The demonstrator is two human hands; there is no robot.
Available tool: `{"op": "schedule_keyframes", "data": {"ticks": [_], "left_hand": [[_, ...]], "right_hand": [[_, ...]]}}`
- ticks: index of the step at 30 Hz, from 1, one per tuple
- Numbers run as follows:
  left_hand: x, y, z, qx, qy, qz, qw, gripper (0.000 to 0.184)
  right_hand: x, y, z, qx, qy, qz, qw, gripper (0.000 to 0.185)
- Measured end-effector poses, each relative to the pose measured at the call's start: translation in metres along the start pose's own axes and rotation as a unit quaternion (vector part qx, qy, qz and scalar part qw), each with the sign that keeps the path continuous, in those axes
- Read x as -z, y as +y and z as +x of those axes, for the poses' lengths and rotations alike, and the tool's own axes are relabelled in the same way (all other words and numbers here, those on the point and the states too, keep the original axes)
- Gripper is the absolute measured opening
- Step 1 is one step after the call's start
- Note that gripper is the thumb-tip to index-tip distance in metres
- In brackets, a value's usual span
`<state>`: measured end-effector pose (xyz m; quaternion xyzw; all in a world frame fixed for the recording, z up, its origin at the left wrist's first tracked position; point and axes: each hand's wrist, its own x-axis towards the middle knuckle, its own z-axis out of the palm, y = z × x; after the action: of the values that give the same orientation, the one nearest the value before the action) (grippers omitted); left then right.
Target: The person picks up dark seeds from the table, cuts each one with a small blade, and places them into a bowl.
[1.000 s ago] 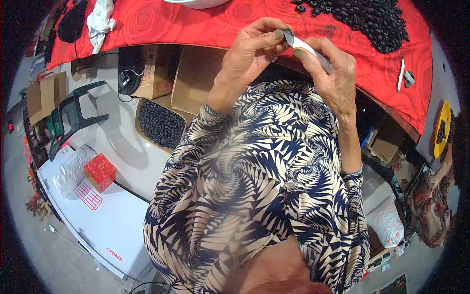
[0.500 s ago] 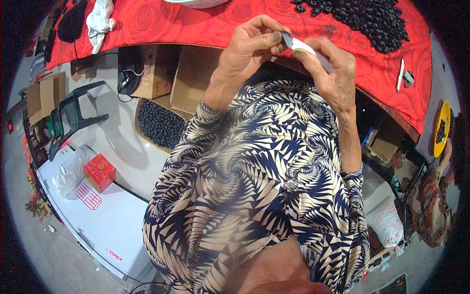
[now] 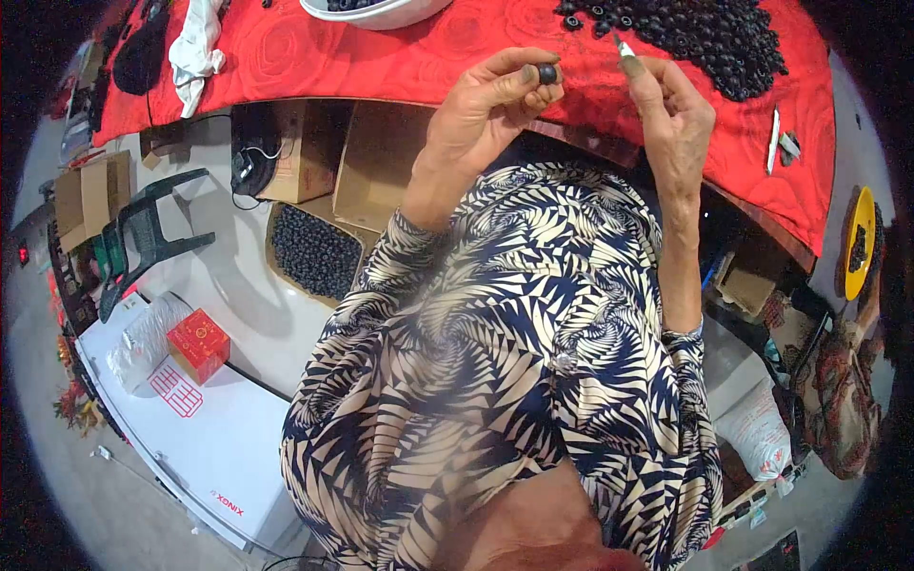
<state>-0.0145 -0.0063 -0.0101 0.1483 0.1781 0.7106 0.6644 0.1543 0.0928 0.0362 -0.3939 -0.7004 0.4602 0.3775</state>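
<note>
My left hand [image 3: 495, 107] pinches a small round black bead-like piece [image 3: 546, 73] between thumb and forefinger, just over the front edge of the red cloth. In my right hand [image 3: 671, 119] is a small knife [image 3: 624, 48], with a white handle and a thin metal blade pointing up and away. Its tip comes close to a pile of similar black round pieces [image 3: 728, 43] on the cloth, some showing pale rings. Much of the handle is hidden by my fingers.
The red rose-patterned cloth [image 3: 381, 57] carries a white bowl [image 3: 381, 13] with dark pieces, a white rag [image 3: 196, 59] and a thin white tool [image 3: 773, 141]. Below left stand a box of black pieces [image 3: 314, 252] and a dark chair [image 3: 157, 228]. A yellow dish [image 3: 860, 243] is at right.
My hands have moved apart. The knife, held against the piece at my left fingertips before, is now off to the right near the pile; the black piece now shows plainly.
</note>
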Motion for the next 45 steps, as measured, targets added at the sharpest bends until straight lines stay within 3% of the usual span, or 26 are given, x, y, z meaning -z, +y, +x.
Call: {"op": "schedule_keyframes", "data": {"ticks": [9,12,27,30,33,36,39,45], "left_hand": [[0.003,0.001,0.000,0.000,-0.011,-0.028,1.000,0.029],[-0.006,0.003,0.001,0.015,0.002,-0.032,0.999,0.020],[-0.008,0.001,0.002,-0.030,0.062,0.065,0.996,0.009],[-0.008,0.002,0.001,-0.037,0.037,0.043,0.998,0.015],[-0.011,-0.002,0.002,-0.089,0.052,0.116,0.988,0.018],[-0.012,0.001,-0.002,-0.076,0.064,0.155,0.983,0.019],[-0.008,-0.002,0.000,-0.112,0.035,0.125,0.985,0.018],[-0.004,-0.002,0.003,-0.095,0.034,0.046,0.994,0.018]], "right_hand": [[-0.003,0.000,-0.004,-0.014,-0.038,0.005,0.999,0.022],[-0.003,-0.001,-0.005,-0.029,-0.044,0.006,0.999,0.022],[0.000,-0.005,-0.011,-0.022,-0.075,-0.011,0.997,0.021],[-0.002,-0.005,-0.012,-0.018,-0.076,0.002,0.997,0.021],[-0.003,-0.006,-0.013,-0.012,-0.077,0.015,0.997,0.020],[-0.003,-0.009,-0.015,-0.007,-0.091,0.013,0.996,0.020],[-0.005,-0.006,-0.015,0.010,-0.108,0.027,0.994,0.019],[-0.006,-0.008,-0.015,0.004,-0.098,0.041,0.994,0.019]]}}
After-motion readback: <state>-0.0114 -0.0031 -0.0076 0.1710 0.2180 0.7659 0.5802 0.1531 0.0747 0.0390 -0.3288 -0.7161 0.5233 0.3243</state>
